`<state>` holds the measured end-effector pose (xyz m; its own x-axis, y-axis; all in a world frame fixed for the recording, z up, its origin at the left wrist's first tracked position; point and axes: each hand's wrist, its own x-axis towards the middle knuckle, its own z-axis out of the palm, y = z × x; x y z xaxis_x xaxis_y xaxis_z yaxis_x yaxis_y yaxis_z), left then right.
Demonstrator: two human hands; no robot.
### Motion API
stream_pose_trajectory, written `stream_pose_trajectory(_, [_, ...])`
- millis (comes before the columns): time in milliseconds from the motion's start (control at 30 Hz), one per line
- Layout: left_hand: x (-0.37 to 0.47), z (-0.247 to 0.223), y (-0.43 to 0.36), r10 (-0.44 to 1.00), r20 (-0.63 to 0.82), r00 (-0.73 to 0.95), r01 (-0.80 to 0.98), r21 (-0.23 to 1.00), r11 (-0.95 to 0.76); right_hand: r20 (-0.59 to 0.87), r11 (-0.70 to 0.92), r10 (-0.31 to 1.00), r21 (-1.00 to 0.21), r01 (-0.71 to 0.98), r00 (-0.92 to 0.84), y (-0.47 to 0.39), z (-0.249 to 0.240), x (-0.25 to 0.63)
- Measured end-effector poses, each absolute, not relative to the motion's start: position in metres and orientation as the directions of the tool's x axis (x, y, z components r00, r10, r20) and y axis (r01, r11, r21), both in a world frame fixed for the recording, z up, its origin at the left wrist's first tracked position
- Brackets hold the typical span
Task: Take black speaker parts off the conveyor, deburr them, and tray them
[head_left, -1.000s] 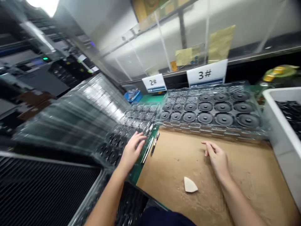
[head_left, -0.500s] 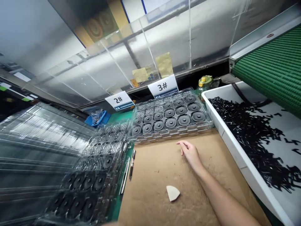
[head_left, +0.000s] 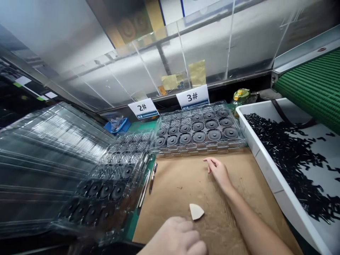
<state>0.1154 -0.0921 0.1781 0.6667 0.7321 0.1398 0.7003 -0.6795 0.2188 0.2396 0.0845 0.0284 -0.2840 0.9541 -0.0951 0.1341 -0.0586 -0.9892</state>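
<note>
My left hand (head_left: pixel 177 238) is at the bottom centre, slightly blurred, over the brown board (head_left: pixel 172 180). Its fingers curl inward, and whatever they may hold is hidden. Just beyond its knuckles lies a white wedge-shaped piece (head_left: pixel 196 211) on the board. My right hand (head_left: pixel 219 174) rests near the board's far edge, index finger extended left and another finger pointing down, apart, with nothing visible between them. Ahead of it stands a clear plastic tray (head_left: pixel 172 150) holding several black round parts (head_left: pixel 214 135) in its pockets, while some back-left pockets show no part.
A second clear tray (head_left: pixel 124 161) with round parts lies left, near a clear plastic stack (head_left: pixel 50 148). A pen (head_left: pixel 153 178) and tweezers-like tool (head_left: pixel 143 189) lie beside the board. Right: a white bin (head_left: pixel 276 186) of small black pieces (head_left: pixel 289 156), under a green conveyor belt (head_left: pixel 313 85).
My left hand has come into view at the bottom, fingers curled. The scene has shifted slightly right in view; my right hand keeps its place on the board.
</note>
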Motion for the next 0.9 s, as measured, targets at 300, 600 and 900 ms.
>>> stream_pose_trajectory(300, [0.054,0.126,-0.142,0.900,-0.404,0.162,0.978,0.186,-0.092,-0.184,0.102,0.782,-0.904,0.414,-0.595,0.087,0.036,0.235])
stream_pose_trajectory(600, [0.077,0.125,-0.089,0.872,-0.472,-0.130,0.991,-0.090,0.099,-0.125,0.413,0.662,-0.762,0.498,-0.739,0.066,0.203,0.276])
stream_pose_trajectory(900, [0.047,0.094,-0.094,0.908,-0.407,-0.103,0.994,-0.070,0.081,0.059,0.566,0.822,-0.201,0.799,-0.567,0.039,0.295,0.389])
